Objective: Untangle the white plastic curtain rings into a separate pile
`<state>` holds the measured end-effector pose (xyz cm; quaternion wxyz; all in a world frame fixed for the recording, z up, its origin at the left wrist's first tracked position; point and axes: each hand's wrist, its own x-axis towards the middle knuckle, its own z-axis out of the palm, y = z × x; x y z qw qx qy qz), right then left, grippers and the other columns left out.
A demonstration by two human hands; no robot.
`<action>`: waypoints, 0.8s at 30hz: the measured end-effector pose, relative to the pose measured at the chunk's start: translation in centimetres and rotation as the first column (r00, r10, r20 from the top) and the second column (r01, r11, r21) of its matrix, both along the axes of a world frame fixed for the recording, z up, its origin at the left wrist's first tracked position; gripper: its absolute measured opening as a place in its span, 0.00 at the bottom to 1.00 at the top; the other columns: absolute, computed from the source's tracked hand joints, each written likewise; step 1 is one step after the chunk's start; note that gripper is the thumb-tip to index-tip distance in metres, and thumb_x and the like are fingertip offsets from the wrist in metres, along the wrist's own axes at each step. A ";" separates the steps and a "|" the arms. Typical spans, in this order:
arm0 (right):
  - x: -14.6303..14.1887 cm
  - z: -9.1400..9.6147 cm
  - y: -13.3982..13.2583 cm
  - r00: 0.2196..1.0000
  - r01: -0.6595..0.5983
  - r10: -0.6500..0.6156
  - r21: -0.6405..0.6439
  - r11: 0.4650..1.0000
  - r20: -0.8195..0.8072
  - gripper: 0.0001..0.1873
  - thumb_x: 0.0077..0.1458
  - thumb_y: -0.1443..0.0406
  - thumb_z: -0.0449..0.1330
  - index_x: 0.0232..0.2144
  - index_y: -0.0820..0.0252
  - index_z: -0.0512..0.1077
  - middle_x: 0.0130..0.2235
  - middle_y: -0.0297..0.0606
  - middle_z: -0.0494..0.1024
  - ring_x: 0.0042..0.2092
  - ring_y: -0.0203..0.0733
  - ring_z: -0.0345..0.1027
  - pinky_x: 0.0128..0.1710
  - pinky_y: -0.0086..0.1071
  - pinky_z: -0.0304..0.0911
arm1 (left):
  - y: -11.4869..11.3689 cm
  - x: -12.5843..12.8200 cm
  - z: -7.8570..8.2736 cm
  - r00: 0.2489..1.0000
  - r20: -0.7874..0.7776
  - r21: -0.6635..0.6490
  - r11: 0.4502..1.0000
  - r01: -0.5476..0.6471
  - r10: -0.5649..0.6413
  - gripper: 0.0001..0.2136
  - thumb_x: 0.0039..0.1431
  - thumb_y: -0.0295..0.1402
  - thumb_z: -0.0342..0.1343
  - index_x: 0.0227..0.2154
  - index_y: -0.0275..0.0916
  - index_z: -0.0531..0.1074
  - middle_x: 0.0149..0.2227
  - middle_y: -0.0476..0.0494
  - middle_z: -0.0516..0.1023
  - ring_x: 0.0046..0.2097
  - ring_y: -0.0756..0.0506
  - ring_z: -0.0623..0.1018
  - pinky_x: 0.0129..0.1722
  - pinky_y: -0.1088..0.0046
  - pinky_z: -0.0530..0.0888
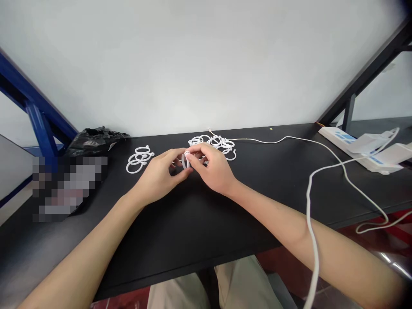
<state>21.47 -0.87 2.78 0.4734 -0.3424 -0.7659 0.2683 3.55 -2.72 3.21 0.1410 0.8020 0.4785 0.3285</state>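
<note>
Above the middle of the black table, a white plastic ring (pixel 186 161) with a small knob-like end is held between both hands. My left hand (pixel 162 174) is closed on the ring's left side, thumb below and fingers behind. With thumb and index finger, my right hand (pixel 212 167) pinches the top of the ring. Several similar white rings (pixel 225 143) lie in a tangled pile just behind my right hand. A smaller group of white rings (pixel 137 159) rests to the left of my left hand.
A black plastic bag (pixel 93 141) lies at the back left of the table (pixel 193 240). On the right sits a white power strip (pixel 354 148) with plugs. A white cable (pixel 309 206) crosses the right side over my forearm; a thinner one runs along the back.
</note>
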 end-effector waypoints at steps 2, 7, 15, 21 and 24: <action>0.1 -0.1 0.1 0.999 0.011 -0.015 0.081 0.997 0.050 0.10 0.64 0.63 0.54 0.44 0.55 0.72 0.43 0.37 0.75 0.40 0.37 0.71 0.38 0.33 0.70 | 0.2 -0.2 -0.2 0.999 -0.039 0.033 0.999 -0.030 0.032 0.20 0.60 0.42 0.55 0.55 0.44 0.68 0.40 0.46 0.75 0.38 0.45 0.76 0.41 0.65 0.75; 0.4 -0.4 0.5 0.989 0.001 -0.025 0.165 0.986 0.144 0.13 0.65 0.67 0.51 0.45 0.55 0.73 0.44 0.38 0.75 0.42 0.38 0.71 0.41 0.35 0.69 | 0.2 -0.4 -0.4 0.995 -0.084 0.078 0.996 -0.043 0.050 0.18 0.60 0.43 0.54 0.52 0.44 0.70 0.38 0.46 0.71 0.36 0.46 0.74 0.39 0.66 0.75; 0.6 -0.3 0.7 0.984 0.026 -0.045 0.110 0.994 0.174 0.10 0.65 0.66 0.52 0.42 0.55 0.73 0.44 0.36 0.77 0.42 0.38 0.71 0.41 0.34 0.66 | 0.0 -0.3 -0.4 0.993 -0.093 0.098 0.993 -0.059 0.068 0.20 0.61 0.44 0.54 0.54 0.44 0.70 0.39 0.46 0.72 0.36 0.46 0.74 0.38 0.69 0.73; 0.5 -0.1 0.8 0.984 0.059 -0.076 0.106 0.993 0.164 0.09 0.64 0.67 0.53 0.39 0.56 0.73 0.42 0.35 0.78 0.43 0.39 0.71 0.42 0.34 0.65 | 0.0 -0.4 -0.3 0.992 -0.094 0.098 0.993 -0.072 0.081 0.21 0.61 0.45 0.54 0.53 0.42 0.70 0.39 0.45 0.73 0.37 0.46 0.74 0.38 0.68 0.73; 0.4 -0.2 0.9 0.988 0.053 -0.064 0.083 0.995 0.141 0.08 0.63 0.66 0.54 0.38 0.56 0.73 0.41 0.35 0.79 0.41 0.38 0.71 0.41 0.34 0.66 | -0.1 -0.2 -0.2 0.992 -0.100 0.105 0.992 -0.072 0.083 0.20 0.62 0.45 0.53 0.53 0.40 0.71 0.39 0.45 0.74 0.37 0.46 0.74 0.38 0.69 0.73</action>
